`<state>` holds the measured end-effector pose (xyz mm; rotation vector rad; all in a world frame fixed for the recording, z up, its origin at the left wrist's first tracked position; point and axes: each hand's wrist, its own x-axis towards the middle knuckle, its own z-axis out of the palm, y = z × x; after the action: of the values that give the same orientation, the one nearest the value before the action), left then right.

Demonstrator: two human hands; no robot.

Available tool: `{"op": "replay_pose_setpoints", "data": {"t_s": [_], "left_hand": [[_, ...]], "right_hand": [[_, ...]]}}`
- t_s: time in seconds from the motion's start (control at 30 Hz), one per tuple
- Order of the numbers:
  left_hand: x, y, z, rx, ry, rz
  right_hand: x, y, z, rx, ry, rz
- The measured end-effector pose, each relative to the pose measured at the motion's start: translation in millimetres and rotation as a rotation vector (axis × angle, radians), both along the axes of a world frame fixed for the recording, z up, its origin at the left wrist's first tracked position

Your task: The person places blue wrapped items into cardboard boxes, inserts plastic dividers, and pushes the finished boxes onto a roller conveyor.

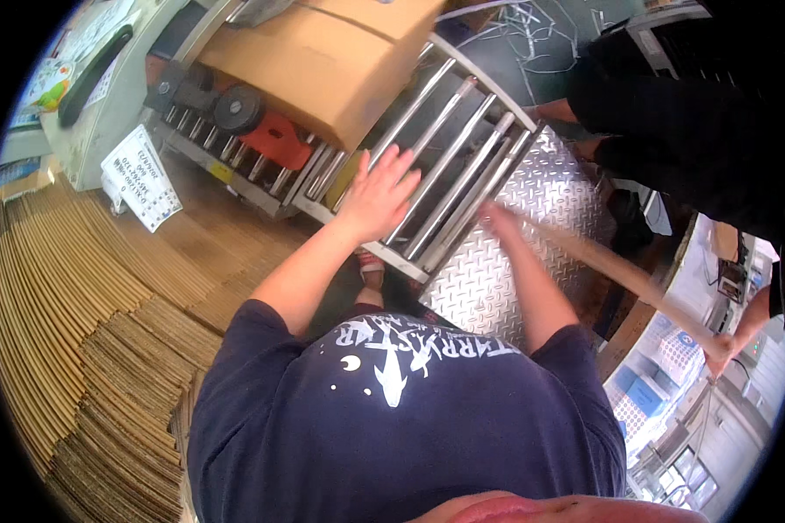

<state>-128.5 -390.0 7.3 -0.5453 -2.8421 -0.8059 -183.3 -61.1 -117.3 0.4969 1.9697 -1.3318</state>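
My left hand is open, fingers spread, above the near end of a roller conveyor with bare metal rollers. Beyond it, a large brown cardboard box rests on the rollers. My right hand is over a silver diamond-plate surface, blurred, its fingers seemingly closed on the end of a brown cardboard sheet seen edge-on. Gripping that sheet's far end at the right is another person's hand.
Stacked flat cardboard fills the left side. A red bracket with a black wheel sits beside the box. A printed paper hangs from a grey machine. A person in dark clothing stands at the right. Loose white straps lie beyond the conveyor.
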Motion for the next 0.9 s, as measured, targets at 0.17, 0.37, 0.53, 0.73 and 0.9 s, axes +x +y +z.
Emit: {"op": "replay_pose_setpoints", "data": {"t_s": [0.17,0.37,0.53,0.73,0.9], "left_hand": [[6.5,35.7,3.7,-0.042,-0.714,-0.279],[42.9,56.1,85.1,-0.185,-0.395,-0.353],[126.7,28.4,265.3,-0.264,0.463,0.068],[313.9,-74.1,430.5,-1.125,0.746,1.152],[353.3,-71.2,435.2,-0.983,0.235,1.311]], "right_hand": [[203.5,48.8,-27.7,0.257,0.012,1.24],[213.9,23.8,28.1,0.095,-0.048,1.05],[149.3,55.7,46.8,0.34,0.485,0.696],[203.2,173.6,89.4,0.3,0.595,0.433],[325.9,280.7,57.9,0.456,0.155,0.606]]}}
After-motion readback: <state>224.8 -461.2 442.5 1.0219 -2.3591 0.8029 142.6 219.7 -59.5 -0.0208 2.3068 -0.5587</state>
